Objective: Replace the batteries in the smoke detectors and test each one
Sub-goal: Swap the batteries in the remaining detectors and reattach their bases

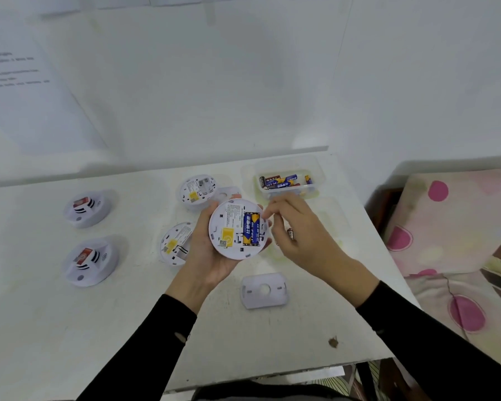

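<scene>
Label print on the held smoke detector (237,229) is too small to read, and the left hand (211,256) is hiding part of the detector (174,243) lying behind it on the table (128,314); another back-up detector (197,191) is sitting farther back, partly covering a mounting plate (229,193). The left hand is cupping the held detector from below, back side up, fingers wrapping its rim; two blue-and-yellow batteries (251,229) are sitting in its open compartment. The right hand (298,230) is hovering just beside the compartment's right edge, fingertips (268,211) pinched close together at the rim; can't tell if they're touching it. A dark battery (291,234) is peeking out under the right palm, unclear whether held or lying on the table. A clear tub (315,169) is holding more batteries. Two face-up detectors (87,208) (91,260) are sitting well left; a loose mounting plate (264,290) is lying near the wrists.
</scene>
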